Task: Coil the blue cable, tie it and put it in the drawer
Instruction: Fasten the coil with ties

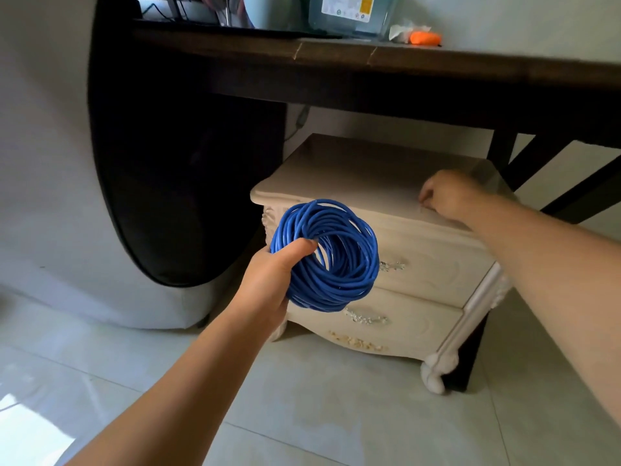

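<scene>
Cream cabinet [353,169] beyond my fist. My left hand [272,280] wraps the blue cable [336,290] coil's rim; likely light, springy. Right hand [447,196]: hold unclear.

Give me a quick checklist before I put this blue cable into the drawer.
1. Blue cable coiled: ok.
2. Left hand grip on the cable: ok.
3. Tie round the cable: cannot tell, none shows.
4. Top drawer open: not ok, shut.
5. Right hand free for the handle: cannot tell, its fingers curl on the nightstand top.
</scene>
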Demonstrator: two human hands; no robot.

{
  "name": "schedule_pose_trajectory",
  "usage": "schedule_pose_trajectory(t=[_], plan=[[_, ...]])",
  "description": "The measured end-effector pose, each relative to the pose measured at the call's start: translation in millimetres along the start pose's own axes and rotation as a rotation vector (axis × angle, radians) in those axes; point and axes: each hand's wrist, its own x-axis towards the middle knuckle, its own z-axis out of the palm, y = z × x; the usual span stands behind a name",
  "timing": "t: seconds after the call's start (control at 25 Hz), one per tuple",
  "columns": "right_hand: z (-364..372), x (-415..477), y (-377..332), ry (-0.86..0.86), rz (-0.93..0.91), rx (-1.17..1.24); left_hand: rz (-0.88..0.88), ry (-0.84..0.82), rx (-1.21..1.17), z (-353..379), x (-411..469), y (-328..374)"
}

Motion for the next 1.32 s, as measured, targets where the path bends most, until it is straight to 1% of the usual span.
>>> schedule_pose_trajectory(t=[0.08,0.2,0.24,0.32,0.36,0.4,0.44,0.48,0.52,0.56,0.6,0.64,0.68,0.76,0.88,0.96,1.04,1.12,1.2,1.32], plan=[[2.9,-3.7,-1.5,0.038,-0.07,-0.041,-0.028,0.007,-0.015,-0.1,-0.3,-2.8],[9.5,-14.7,-5.3,0.022,-0.127,-0.06,-0.062,-0.019,-0.04,-0.9,-9.3,-3.1],[9.8,-21.8,-11.1,0.045,-0.156,-0.072,-0.071,-0.025,-0.051,-2.8,-15.4,-1.5],[3.0,-41.8,-30.6,0.204,-0.231,-0.052,-0.09,-0.032,-0.076,-7.9,-28.0,2.7],[-5.2,-56.9,-44.5,0.309,-0.272,0.021,-0.098,-0.035,-0.08,-11.8,-35.3,5.1],[-15.0,-74.9,-58.2,0.395,-0.313,0.157,-0.109,-0.038,-0.082,-15.4,-42.5,6.6],[-27.3,-97.9,-72.2,0.447,-0.35,0.356,-0.121,-0.038,-0.087,-19.2,-50.5,8.9],[-40.4,-126.0,-85.4,0.455,-0.383,0.61,-0.128,-0.03,-0.097,-24.3,-61.6,12.4],[-53.2,-156.3,-96.1,0.438,-0.401,0.875,-0.132,-0.019,-0.109,-29.2,-72.2,14.8],[-64.7,-183.7,-103.3,0.406,-0.407,1.092,-0.133,-0.007,-0.116,-33.5,-81.4,15.9],[-72.8,-208.0,-108.0,0.351,-0.409,1.257,-0.129,0.002,-0.111,-37.8,-89.8,16.4],[-76.9,-228.8,-110.8,0.279,-0.4,1.372,-0.126,0.007,-0.098,-41.9,-99.7,17.0],[-77.9,-244.4,-113.0,0.198,-0.376,1.433,-0.122,0.009,-0.086,-45.1,-108.8,17.1],[-73.7,-265.7,-115.9,0.046,-0.301,1.421,-0.123,0.018,-0.082,-49.4,-128.4,16.4],[-62.3,-291.7,-118.1,-0.112,-0.213,1.222,-0.122,-0.001,-0.058,-52.6,-160.7,13.4],[-55.6,-309.9,-117.0,-0.138,-0.184,1.114,-0.104,-0.022,-0.026,-56.1,-179.2,8.3],[-46.9,-327.3,-118.1,-0.13,-0.182,1.094,-0.093,-0.034,-0.002,-60.6,-193.3,2.5],[-35.1,-343.6,-121.3,-0.112,-0.203,1.134,-0.089,-0.046,0.015,-62.5,-205.0,-3.1],[-20.7,-356.8,-127.1,-0.137,-0.242,1.238,-0.088,-0.073,0.03,-61.3,-214.7,-6.1],[-6.7,-368.9,-135.5,-0.193,-0.279,1.399,-0.071,-0.171,0.041,-59.5,-225.6,-3.1]])
